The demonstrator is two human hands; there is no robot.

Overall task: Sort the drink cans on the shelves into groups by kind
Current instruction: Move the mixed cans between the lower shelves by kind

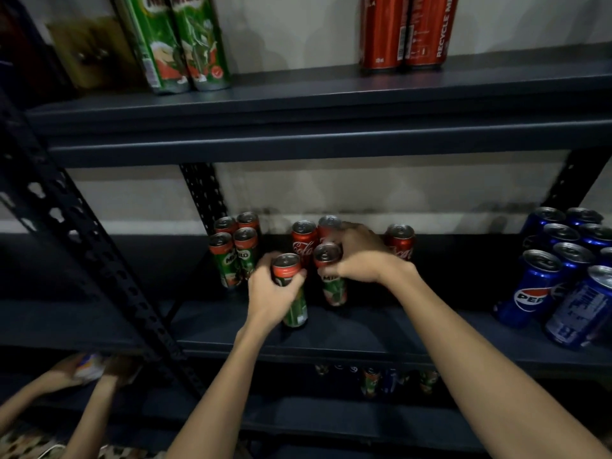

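Both arms reach forward to the middle shelf (331,336). The left hand (270,294) has its fingers curled around a green Milo can (291,293); the right hand (359,256) grips from above a second Milo can (332,279), which stands just beside the first. Behind them stand red Coca-Cola cans (304,241), four Milo cans (233,248) at the left, blue Pepsi cans (559,276) at the right. The shelf rack is dark metal before a pale wall (381,190). On the upper shelf, one red can reads "RECYCLE ME" (430,31)

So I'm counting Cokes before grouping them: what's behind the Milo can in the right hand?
Behind the Milo can gripped by the right hand stand two red Coca-Cola cans, with a third off to the right. The hand covers most of the rear one, so anything further back is hidden.
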